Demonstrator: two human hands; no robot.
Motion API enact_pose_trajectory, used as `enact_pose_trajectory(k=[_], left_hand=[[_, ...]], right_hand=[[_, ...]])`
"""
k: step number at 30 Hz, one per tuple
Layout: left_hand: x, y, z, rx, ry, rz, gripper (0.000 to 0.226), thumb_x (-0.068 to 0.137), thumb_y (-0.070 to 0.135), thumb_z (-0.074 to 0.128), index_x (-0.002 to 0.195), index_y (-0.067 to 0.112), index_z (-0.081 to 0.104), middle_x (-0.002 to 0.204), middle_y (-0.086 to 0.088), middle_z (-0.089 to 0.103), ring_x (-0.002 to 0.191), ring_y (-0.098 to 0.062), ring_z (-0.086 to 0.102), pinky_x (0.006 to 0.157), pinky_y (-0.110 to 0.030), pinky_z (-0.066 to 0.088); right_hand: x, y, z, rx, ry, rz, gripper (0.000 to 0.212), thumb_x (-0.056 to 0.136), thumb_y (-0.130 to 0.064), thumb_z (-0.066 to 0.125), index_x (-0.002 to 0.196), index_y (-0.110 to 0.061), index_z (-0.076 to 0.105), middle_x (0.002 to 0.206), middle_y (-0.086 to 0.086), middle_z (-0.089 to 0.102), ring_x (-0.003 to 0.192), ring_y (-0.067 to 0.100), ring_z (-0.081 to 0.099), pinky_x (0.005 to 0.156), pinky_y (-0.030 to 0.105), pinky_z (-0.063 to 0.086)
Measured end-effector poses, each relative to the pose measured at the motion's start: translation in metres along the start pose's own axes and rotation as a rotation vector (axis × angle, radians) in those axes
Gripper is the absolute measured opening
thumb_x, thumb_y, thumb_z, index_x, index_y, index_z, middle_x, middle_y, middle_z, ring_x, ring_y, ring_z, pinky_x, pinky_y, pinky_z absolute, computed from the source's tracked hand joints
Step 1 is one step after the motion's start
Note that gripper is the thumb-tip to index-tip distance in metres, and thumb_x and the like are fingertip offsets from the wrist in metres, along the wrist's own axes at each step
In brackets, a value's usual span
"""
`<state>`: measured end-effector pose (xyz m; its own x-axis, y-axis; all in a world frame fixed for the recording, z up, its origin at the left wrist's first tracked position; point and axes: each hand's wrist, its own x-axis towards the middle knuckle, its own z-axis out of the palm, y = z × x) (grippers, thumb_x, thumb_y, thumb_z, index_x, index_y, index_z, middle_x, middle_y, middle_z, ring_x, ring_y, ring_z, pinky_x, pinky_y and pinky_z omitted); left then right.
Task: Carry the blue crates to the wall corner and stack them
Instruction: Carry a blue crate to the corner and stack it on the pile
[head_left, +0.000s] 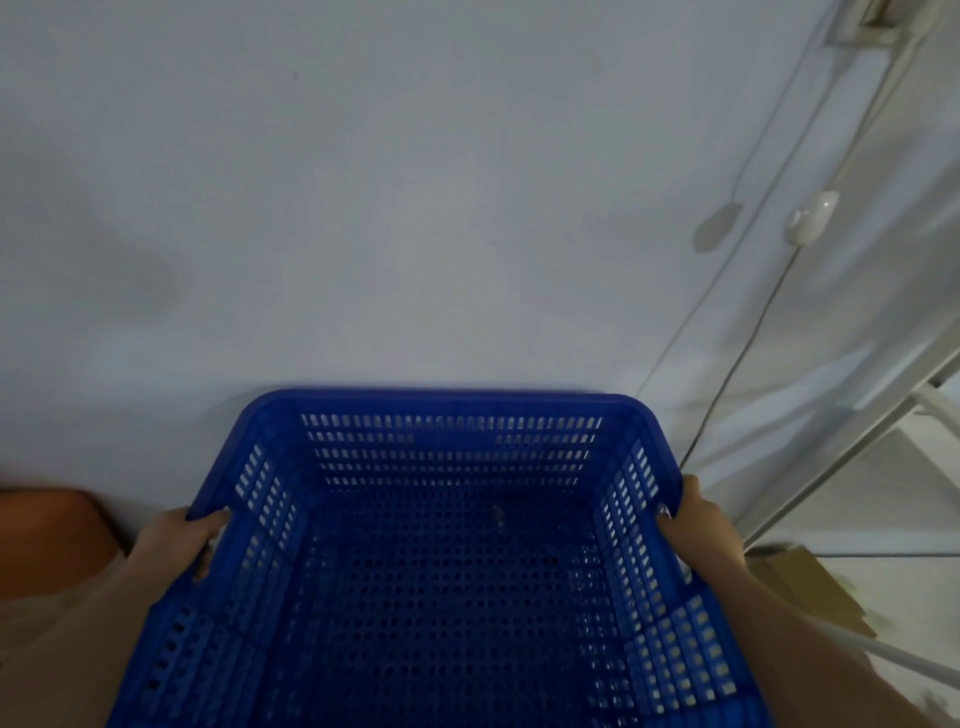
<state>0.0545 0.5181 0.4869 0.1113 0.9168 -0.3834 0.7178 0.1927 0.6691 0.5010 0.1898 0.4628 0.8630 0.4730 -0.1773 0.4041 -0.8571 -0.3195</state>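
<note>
Blue crate (441, 561), perforated plastic, empty, fills the lower centre of the head view; far rim sits close to the pale wall (363, 208), contact w/ wall cannot be told. Whether it rests on another crate or hangs in the air is not visible, since its underside is hidden.

Left hand (179, 540): fingers curled over the left rim, gripping it from outside. Right hand (693, 525): wrapped on the right rim, thumb up on the edge, fingers inside the wall of the crate. Both grips lie approx. opposite each other, near the far half of the crate.

Surroundings: white cord w/ inline switch (808, 218) hangs down the wall at right; white metal frame (857, 441) beyond it; brown cardboard (810, 587) on the floor at right; orange-brown object (47, 535) at left, identity unclear.

Step in hand (judged): final approach and set-down at the corner. To do it well: keep crate level, lower both sides evenly, square the far rim parallel to the wall, steer clear of the cord and frame at right, and release fingers only once the base is seated, so they are not trapped under the rim.
</note>
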Motion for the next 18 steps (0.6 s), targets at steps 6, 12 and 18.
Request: enact_pose_trajectory(k=[6, 12, 18], left_hand=[[0.011, 0.005, 0.007, -0.008, 0.053, 0.025, 0.035, 0.095, 0.026, 0.058, 0.07, 0.0, 0.053, 0.058, -0.025, 0.055, 0.052, -0.034, 0.052, 0.056, -0.042, 0.048], [0.008, 0.002, 0.009, 0.099, 0.091, 0.086, 0.034, 0.095, 0.027, 0.057, 0.072, 0.003, 0.056, 0.061, -0.028, 0.059, 0.057, -0.037, 0.058, 0.062, -0.048, 0.053], [0.005, 0.002, 0.007, 0.273, 0.096, 0.105, 0.042, 0.095, 0.038, 0.052, 0.079, -0.001, 0.06, 0.063, -0.023, 0.064, 0.057, -0.036, 0.061, 0.051, -0.033, 0.044]], right_hand=[[0.012, -0.002, 0.004, -0.015, 0.019, 0.02, 0.047, 0.088, -0.034, 0.056, 0.122, -0.009, 0.037, 0.085, 0.007, 0.056, 0.07, 0.028, 0.055, 0.06, 0.035, 0.048], [0.011, 0.0, 0.007, -0.016, 0.034, 0.012, 0.048, 0.088, -0.037, 0.056, 0.122, -0.008, 0.038, 0.099, 0.017, 0.066, 0.082, 0.035, 0.064, 0.064, 0.037, 0.051], [0.006, -0.003, 0.003, -0.02, 0.03, 0.013, 0.048, 0.09, -0.036, 0.054, 0.123, -0.004, 0.039, 0.105, 0.02, 0.065, 0.087, 0.038, 0.064, 0.066, 0.038, 0.05]])
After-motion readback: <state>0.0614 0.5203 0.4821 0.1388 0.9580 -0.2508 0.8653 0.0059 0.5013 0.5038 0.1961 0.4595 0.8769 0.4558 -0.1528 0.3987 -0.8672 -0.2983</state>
